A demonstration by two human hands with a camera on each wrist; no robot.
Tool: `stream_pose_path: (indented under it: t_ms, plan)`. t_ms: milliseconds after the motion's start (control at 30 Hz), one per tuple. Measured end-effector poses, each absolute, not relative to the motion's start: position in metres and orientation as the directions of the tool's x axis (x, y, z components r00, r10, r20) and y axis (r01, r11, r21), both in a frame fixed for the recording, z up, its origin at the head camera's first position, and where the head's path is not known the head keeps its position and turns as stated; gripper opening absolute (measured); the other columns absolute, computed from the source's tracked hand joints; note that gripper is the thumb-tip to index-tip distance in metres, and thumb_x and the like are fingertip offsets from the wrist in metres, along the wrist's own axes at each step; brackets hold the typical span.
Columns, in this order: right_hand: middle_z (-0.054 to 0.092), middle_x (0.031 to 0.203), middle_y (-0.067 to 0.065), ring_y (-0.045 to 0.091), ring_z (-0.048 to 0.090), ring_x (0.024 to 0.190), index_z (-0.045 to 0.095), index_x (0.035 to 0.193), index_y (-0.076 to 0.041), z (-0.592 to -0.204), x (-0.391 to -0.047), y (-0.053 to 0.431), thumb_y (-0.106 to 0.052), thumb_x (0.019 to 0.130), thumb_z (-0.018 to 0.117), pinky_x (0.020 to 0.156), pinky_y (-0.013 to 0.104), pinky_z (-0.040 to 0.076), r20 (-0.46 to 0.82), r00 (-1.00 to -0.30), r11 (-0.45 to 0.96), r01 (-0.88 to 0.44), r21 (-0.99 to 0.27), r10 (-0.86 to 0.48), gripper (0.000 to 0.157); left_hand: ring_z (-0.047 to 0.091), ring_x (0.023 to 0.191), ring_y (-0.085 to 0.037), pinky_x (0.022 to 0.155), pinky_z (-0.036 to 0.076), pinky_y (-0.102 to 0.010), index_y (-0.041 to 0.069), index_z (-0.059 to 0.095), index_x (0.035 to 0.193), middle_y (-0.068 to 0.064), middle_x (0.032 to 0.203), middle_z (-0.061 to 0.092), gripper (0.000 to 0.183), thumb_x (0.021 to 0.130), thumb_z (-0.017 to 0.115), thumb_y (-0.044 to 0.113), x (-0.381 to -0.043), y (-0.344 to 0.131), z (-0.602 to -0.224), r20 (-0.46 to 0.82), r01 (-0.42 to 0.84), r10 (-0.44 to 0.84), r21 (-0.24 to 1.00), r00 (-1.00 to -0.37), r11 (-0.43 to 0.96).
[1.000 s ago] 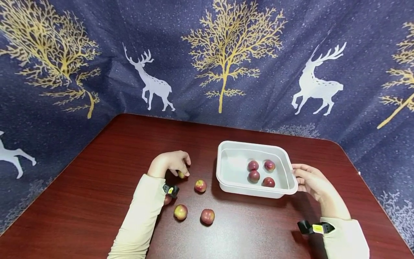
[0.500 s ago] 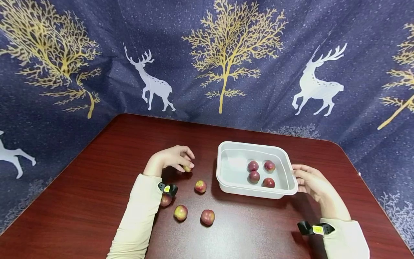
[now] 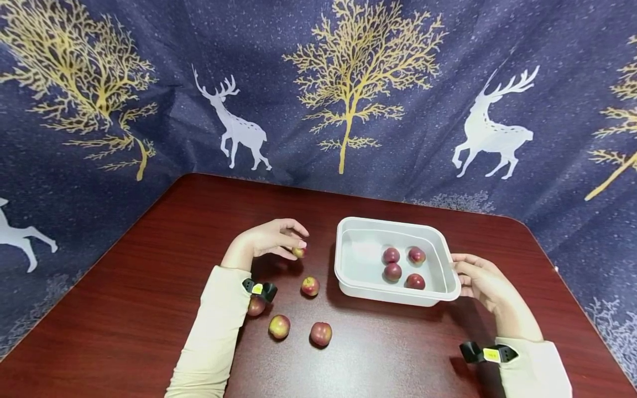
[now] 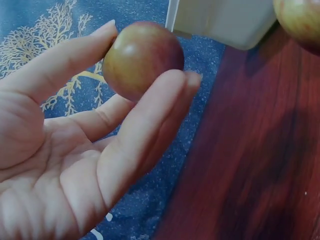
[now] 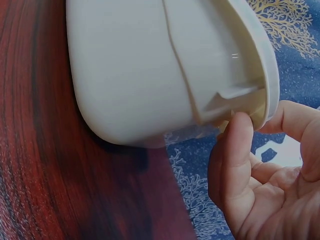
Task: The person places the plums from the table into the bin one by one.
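My left hand (image 3: 271, 237) pinches a red-and-yellow plum (image 4: 142, 60) between thumb and fingertips, left of a white plastic container (image 3: 388, 294). In the left wrist view, the palm lies bare behind the fruit. At the container's right end, my right hand (image 3: 481, 279) grips the rim, fingers below the lip in the right wrist view. Several dark red plums (image 3: 392, 271) lie in the container's right half. Close below the left hand, another plum (image 3: 310, 286) rests on the table.
Nearer the front, a yellow-red plum (image 3: 279, 326) and a red plum (image 3: 320, 334) sit on the dark red wooden table (image 3: 388, 354). One more plum (image 3: 256, 305) is partly covered by the left wrist strap. A blue cloth (image 3: 298, 110) with deer and trees hangs behind.
My left hand has lifted the pinched plum and carried it rightward and away from me, toward the container. The right hand and the container have stayed in place.
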State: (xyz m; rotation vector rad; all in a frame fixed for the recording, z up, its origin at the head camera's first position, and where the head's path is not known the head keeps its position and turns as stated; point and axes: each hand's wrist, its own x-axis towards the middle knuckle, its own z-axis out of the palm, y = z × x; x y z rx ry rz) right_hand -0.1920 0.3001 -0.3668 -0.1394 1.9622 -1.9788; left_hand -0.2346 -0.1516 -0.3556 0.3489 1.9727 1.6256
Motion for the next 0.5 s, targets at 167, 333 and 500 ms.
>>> stream_pose_path:
  t_ms: [167, 333, 500]
  plan:
    - [0.068, 0.079, -0.007, 0.007, 0.066, 0.067, 0.064, 0.094, -0.026, -0.367, -0.192, 0.300, -0.001, 0.096, 0.043, 0.058, 0.026, 0.057, -0.176, -0.938, 0.024, 0.178, -0.984, -0.298, 0.033, 0.064, 0.085, -0.015, 0.086, 0.054, -0.044, -0.012, 0.039, 0.129, -0.008, 0.097, 0.060, 0.047, 0.090, 0.059, 0.005, -0.236, -0.149, -0.354, -0.233, -0.152, 0.543, 0.970, -0.807, 0.190]
    - [0.068, 0.079, -0.007, 0.007, 0.065, 0.067, 0.064, 0.094, -0.026, -0.367, -0.192, 0.299, -0.001, 0.095, 0.043, 0.058, 0.026, 0.057, -0.175, -0.940, 0.027, 0.175, -0.984, -0.294, 0.033, 0.065, 0.085, -0.016, 0.087, 0.054, -0.044, -0.009, 0.043, 0.126, -0.011, 0.097, 0.061, 0.041, 0.091, 0.058, 0.006, -0.234, -0.144, -0.352, -0.233, -0.174, 0.525, 0.972, -0.818, 0.160]
    - [0.068, 0.079, -0.007, 0.008, 0.065, 0.066, 0.064, 0.095, -0.026, -0.367, -0.192, 0.299, -0.001, 0.095, 0.042, 0.058, 0.026, 0.057, -0.177, -0.937, 0.026, 0.177, -0.984, -0.300, 0.033, 0.065, 0.083, -0.016, 0.087, 0.054, -0.043, -0.009, 0.044, 0.124, -0.008, 0.093, 0.063, 0.038, 0.092, 0.058, 0.007, -0.232, -0.138, -0.349, -0.236, -0.189, 0.506, 0.972, -0.829, 0.143]
